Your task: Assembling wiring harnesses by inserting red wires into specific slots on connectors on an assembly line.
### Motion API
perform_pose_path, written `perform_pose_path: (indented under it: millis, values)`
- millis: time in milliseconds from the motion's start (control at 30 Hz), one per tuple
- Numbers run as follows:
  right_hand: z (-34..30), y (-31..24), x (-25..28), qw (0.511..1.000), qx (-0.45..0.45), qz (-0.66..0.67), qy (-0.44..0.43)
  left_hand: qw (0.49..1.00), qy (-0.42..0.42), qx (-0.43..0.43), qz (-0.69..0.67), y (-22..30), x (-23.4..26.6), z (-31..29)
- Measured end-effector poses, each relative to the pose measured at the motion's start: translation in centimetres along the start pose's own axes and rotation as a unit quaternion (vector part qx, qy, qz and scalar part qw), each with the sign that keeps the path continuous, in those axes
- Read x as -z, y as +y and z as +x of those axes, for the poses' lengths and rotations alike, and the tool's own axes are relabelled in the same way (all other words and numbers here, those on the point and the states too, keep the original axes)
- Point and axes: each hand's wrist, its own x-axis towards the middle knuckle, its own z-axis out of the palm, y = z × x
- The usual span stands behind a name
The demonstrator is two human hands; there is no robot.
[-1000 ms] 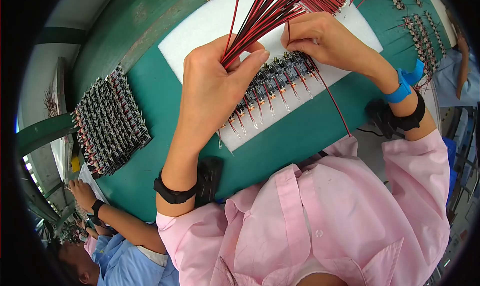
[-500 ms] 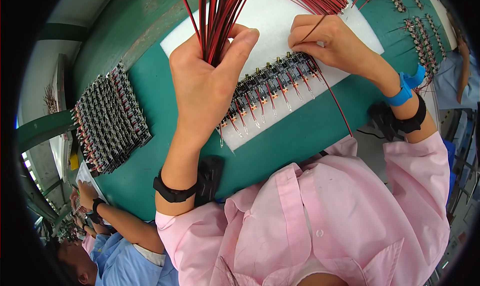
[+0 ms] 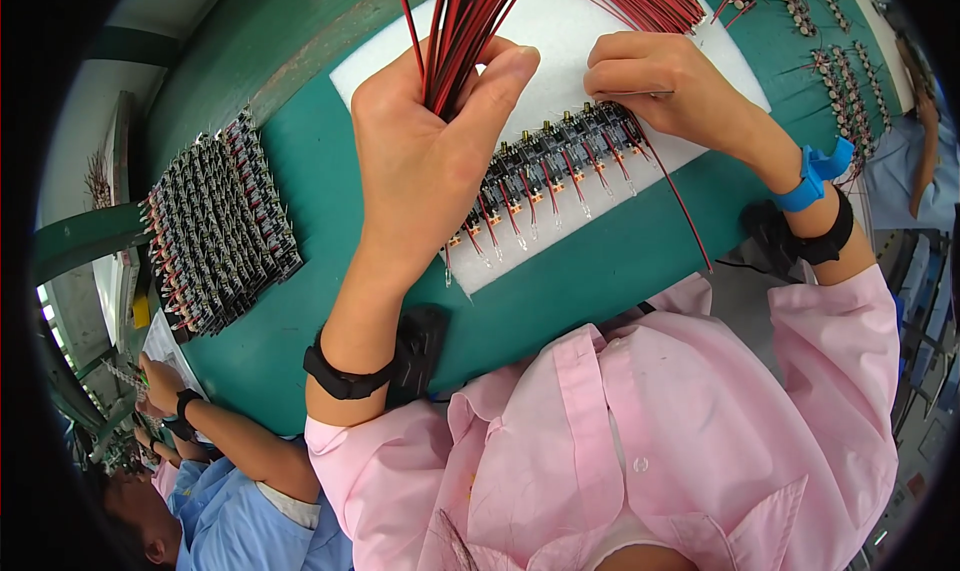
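My left hand (image 3: pixel 430 151) is closed around a thick bundle of red and black wires (image 3: pixel 470 31) that fans out upward. My right hand (image 3: pixel 665 81) pinches a thin wire (image 3: pixel 640 93), seen edge-on across the fingers. Those fingertips are at the right end of a row of small black circuit boards (image 3: pixel 545 161). Short red and black leads and clear LEDs stick out along the row's near side. One longer red and black wire (image 3: pixel 680 196) trails from the row's right end toward me. The exact contact under my right fingertips is hidden.
The row lies on a white foam sheet (image 3: pixel 375 71) on a green table (image 3: pixel 330 231). More red wires (image 3: pixel 650 1) rest at its far edge. Stacked circuit boards (image 3: pixel 220 226) stand at left, strips of small parts (image 3: pixel 845 101) at far right. A co-worker's arm (image 3: pixel 250 446) is at lower left.
My left hand and its wire bundle have shifted slightly right. The thin wire at my right hand, slanting up before, now lies level across the fingers; that hand has barely moved.
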Motion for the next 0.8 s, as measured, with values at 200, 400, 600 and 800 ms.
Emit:
perform_pose_path:
  millis: [200,400,600,800]
  values:
    - [0.1,-0.2,0.0,1.000,0.015,-0.017,-0.002,1.000,-0.005,0.005,-0.004,-0.1,0.1,-0.1]
    - [-0.3,-0.2,0.0,0.999,0.016,-0.034,-0.005,1.000,0.001,-0.004,-0.001,0.0,-0.1,0.0]
    - [-0.3,-0.7,0.4,1.000,-0.010,-0.004,-0.018,0.998,-0.021,0.052,-0.025,0.1,0.2,0.1]
    - [-0.4,-2.0,1.3,0.999,-0.002,-0.041,-0.034,0.942,-0.106,0.211,-0.238,-1.7,1.1,0.8]
